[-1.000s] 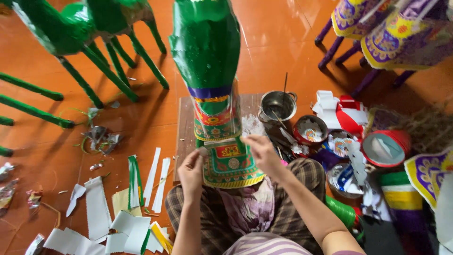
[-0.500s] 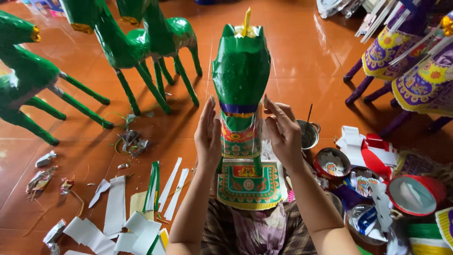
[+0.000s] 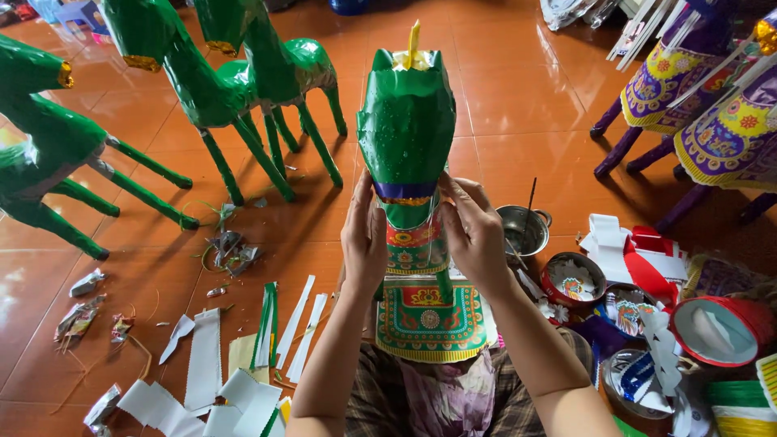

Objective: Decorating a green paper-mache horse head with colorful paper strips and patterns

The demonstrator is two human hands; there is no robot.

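Two bare hands press flat against the neck of a glossy green paper horse figure (image 3: 407, 129) that stands upright over the person's lap, its head end pointing away from the camera and a yellow strip sticking up at its top. In the head view, the only one, the left hand (image 3: 366, 240) lies open with fingers together along the figure's left side, and the right hand (image 3: 473, 235) mirrors it on the other side; neither closes around anything, both palms simply bear on the patterned red-and-green paper band (image 3: 414, 247) wrapped about the neck. Below it hangs a green and gold decorated paper bib (image 3: 429, 311). By the look of it, the step in hand is smoothing that band down so it sticks; the next move would call for even pressure along its edges without denting the thin shell.

The surface is a shiny orange tiled floor (image 3: 518, 105). White and green paper strips (image 3: 243, 348) lie scattered to the left, a small metal pot with a stick in it (image 3: 522, 229) sits just right of the right hand, and round bowls of cut paper ornaments (image 3: 573, 282) are beside it. Finished green horse figures (image 3: 235, 89) stand at the left, purple patterned ones (image 3: 696, 105) at the right.
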